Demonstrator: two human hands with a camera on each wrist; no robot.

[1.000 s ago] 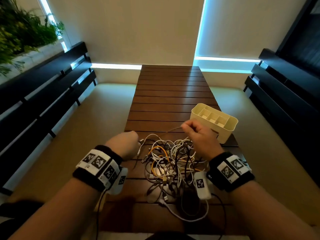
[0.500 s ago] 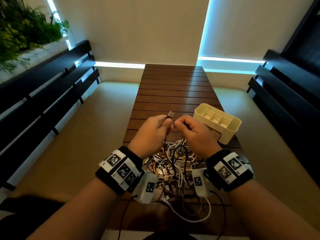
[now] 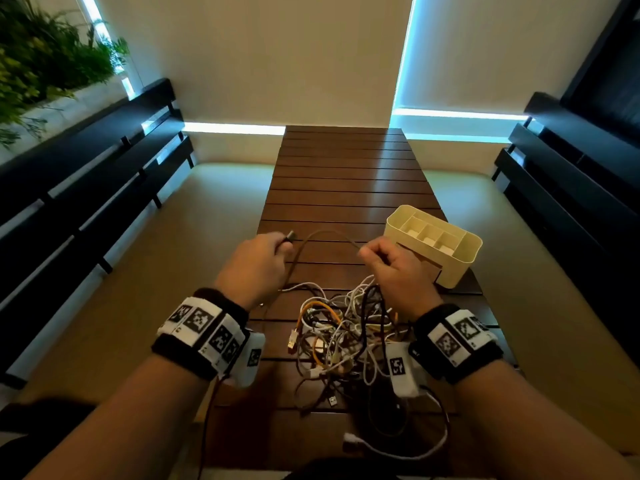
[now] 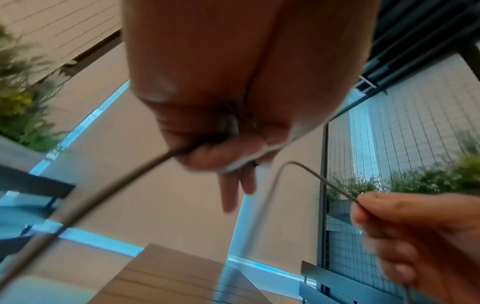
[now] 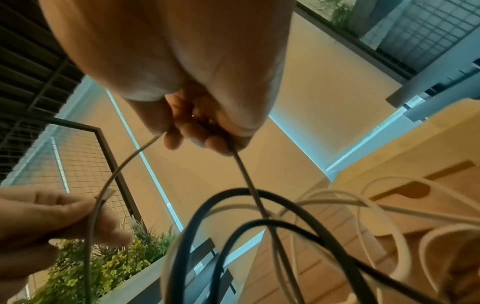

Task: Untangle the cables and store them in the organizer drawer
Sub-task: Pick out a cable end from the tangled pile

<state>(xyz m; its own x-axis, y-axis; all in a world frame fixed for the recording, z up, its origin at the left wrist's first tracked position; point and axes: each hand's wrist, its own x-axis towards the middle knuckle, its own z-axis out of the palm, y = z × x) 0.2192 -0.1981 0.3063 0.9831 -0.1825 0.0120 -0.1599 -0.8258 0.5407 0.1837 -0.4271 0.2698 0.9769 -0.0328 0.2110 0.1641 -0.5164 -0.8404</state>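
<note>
Since half a second ago my hands are apart: left hand (image 3: 258,263) pinches the brown cable (image 3: 323,233) at its plug, right hand (image 3: 398,268) grips its limp, light cord; hold near plug.

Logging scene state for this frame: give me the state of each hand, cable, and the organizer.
left hand: pinches the brown cable's plug end, raised.
right hand: pinches the same cable further along.
brown cable: arched between the hands, the rest trailing down to the pile.
cable pile: tangled on the table.
organizer: upright beside the pile, its visible compartments hold no cables.
</note>
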